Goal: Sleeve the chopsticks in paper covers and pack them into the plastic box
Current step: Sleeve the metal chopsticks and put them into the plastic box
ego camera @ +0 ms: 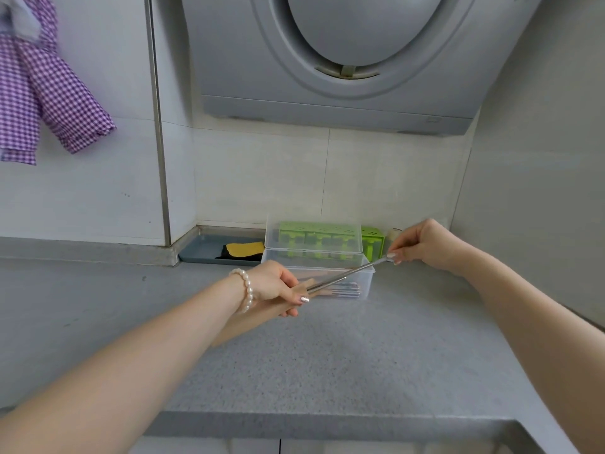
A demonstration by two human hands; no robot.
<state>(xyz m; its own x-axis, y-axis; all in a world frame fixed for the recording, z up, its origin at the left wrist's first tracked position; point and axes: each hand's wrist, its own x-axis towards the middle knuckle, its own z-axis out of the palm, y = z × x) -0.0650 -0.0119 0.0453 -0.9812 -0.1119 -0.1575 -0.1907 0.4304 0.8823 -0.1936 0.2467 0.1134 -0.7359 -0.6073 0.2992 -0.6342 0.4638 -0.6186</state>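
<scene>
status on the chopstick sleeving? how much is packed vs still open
Done: several sleeved chopsticks already lie in the open plastic box. In hand: the left hand holds a brown paper cover while the right hand pinches the far end of a metal pair, which is mostly still outside the cover. Left: push this pair in and box it. No loose chopsticks show on the counter.

Plastic box [366, 276] behind chopsticks [347, 274]

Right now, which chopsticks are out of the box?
The metal pair held over the plastic box: right hand pinches its top, left hand holds the paper cover. Others lie inside.
</scene>
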